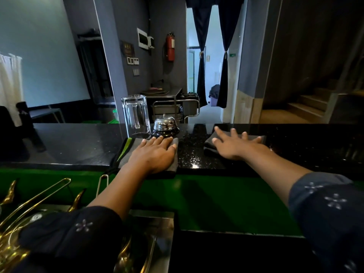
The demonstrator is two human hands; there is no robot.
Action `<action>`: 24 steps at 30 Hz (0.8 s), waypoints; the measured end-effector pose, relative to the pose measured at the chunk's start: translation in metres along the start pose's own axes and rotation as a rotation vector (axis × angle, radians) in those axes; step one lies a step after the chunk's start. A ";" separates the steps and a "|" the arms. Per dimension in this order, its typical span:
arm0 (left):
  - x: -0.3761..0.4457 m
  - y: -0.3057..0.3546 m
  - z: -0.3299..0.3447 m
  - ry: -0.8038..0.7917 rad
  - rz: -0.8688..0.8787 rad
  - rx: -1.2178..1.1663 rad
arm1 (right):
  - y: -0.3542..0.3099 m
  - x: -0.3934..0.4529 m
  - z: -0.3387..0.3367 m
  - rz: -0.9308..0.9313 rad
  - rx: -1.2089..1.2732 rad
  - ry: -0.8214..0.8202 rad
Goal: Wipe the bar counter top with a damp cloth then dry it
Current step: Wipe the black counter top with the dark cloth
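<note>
The black speckled bar counter top (78, 146) runs across the middle of the view. My left hand (155, 152) lies flat, fingers straight, on a grey cloth with a green stripe (128, 150) at the counter's near edge. My right hand (236, 142) presses flat with spread fingers on a dark grey cloth (209, 146) further right. Between the two cloths the counter glistens with small droplets (191, 154).
An upturned clear glass mug (136, 115) and a chrome service bell (165, 125) stand just behind my left hand. A green ledge (216, 198) lies below the counter. Gold-coloured metalware (19, 213) and a steel tray (157, 223) sit at lower left.
</note>
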State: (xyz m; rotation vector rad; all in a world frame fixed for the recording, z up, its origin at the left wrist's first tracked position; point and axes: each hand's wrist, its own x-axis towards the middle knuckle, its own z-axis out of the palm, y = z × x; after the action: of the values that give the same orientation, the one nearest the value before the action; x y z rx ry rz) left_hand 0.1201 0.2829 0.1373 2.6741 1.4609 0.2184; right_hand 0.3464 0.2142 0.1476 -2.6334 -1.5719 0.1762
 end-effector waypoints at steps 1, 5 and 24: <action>0.000 0.000 0.000 -0.001 0.001 -0.001 | -0.010 0.004 -0.001 -0.028 0.007 -0.003; 0.000 0.001 -0.001 -0.009 0.008 0.003 | -0.041 0.034 -0.007 -0.051 0.007 -0.041; 0.001 -0.002 0.001 0.005 0.007 -0.001 | -0.010 0.076 -0.013 0.056 0.000 -0.028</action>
State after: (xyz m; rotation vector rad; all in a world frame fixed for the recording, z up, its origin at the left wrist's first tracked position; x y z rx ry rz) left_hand 0.1189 0.2853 0.1363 2.6800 1.4523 0.2259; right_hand 0.3752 0.2854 0.1571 -2.6882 -1.5064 0.2173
